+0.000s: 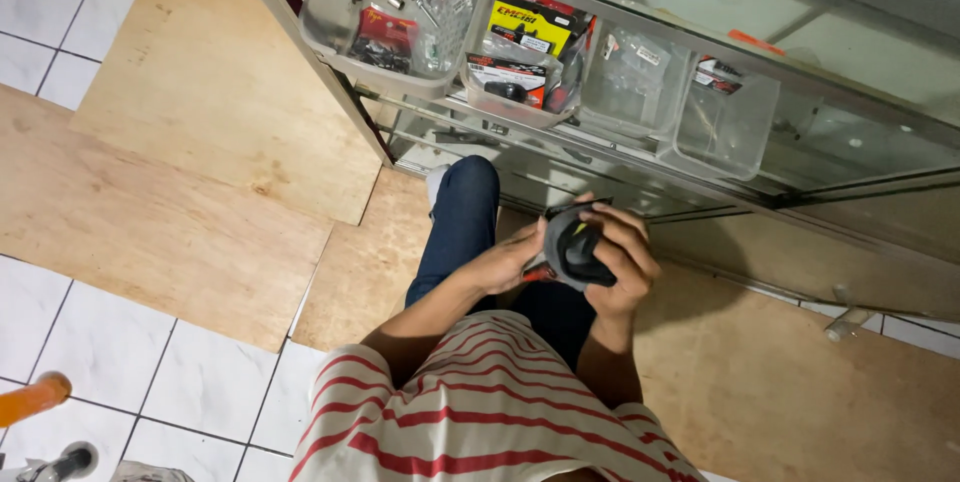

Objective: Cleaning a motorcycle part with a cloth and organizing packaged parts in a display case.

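I hold a black rubber part (578, 247) in both hands above my knees: my right hand (625, 260) has its grip closed around it, my left hand (515, 260) pinches its near edge. Clear plastic bins (640, 82) sit on the glass shelf (860, 142) ahead.

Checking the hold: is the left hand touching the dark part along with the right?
Touching. The head view shows the left hand against the dark part from one side, the right hand wrapped over it.

Both forearms bent inward at waist; left hand (512, 260) and right hand (622, 262) curled, grip closed.
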